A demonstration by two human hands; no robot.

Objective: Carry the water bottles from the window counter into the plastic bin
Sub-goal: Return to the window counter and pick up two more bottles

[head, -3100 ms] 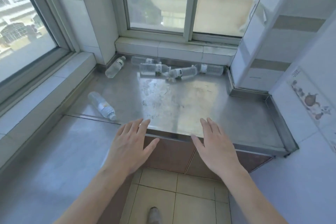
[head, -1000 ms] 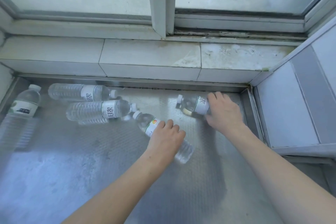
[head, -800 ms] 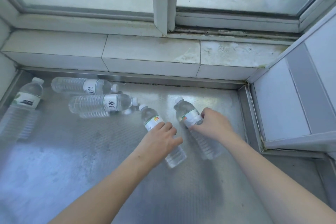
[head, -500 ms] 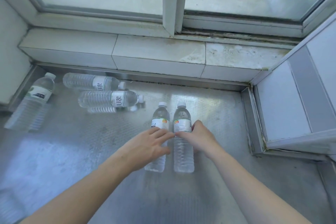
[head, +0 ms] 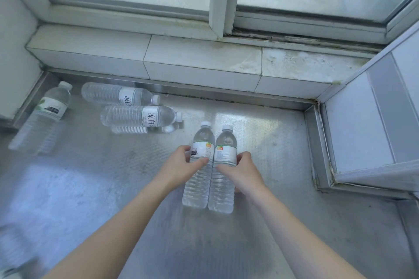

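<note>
Two hands grip side by side: the left hand [head: 179, 166] curls its fingers [head: 199, 162] round the left clear ribbed plastic bottle [head: 197, 184], and the right hand [head: 241, 171] wraps the matching right bottle [head: 222, 190]. Both bottles touch along their length, white caps pointing to the window, over the dimpled steel worktop [head: 283, 156]. Three more clear bottles lie flat well to the left: two white-labelled ones [head: 127, 118] [head: 113, 95] and a green-labelled one [head: 43, 115] by the wall. White tiled sill [head: 204, 56] runs behind.
</note>
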